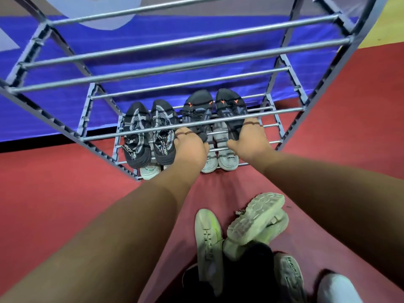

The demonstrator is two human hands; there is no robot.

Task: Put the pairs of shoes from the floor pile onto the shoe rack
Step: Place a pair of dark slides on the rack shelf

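Pale, scuffed rubber is what sits closest to me: the floor pile [244, 241] lies at the bottom of my view, right of centre on the red carpet [54, 193]. In it I count a pale green shoe [207, 235] lying with its long axis pointing away toward the rack, an upturned shoe [255, 217] showing its grey sole and tilted across another one, a grey shoe [288, 278] beside something dark, and a white toe at the corner.

Both my arms reach past that pile. My left hand [190, 147] and right hand [249, 138] are apart, each closed around the heel end of one shoe of the dark pair with orange marks [214, 110]. Its toes point away from me and its long axes run front to back across the bars of the shoe rack [175, 66]. I judge the pair is being settled on a low shelf, but with bars crossing in front I cannot tell whether the soles already rest there. Just left of it stands a black-and-white patterned pair [150, 132], already shelved, and pale shoes show on the level beneath.

So what remains lies behind my hands, back toward me and low. The pile sits more under my right arm, so I judge that hand is the nearer one for the upturned shoe, and the left for the green shoe. The upper shelves look empty.
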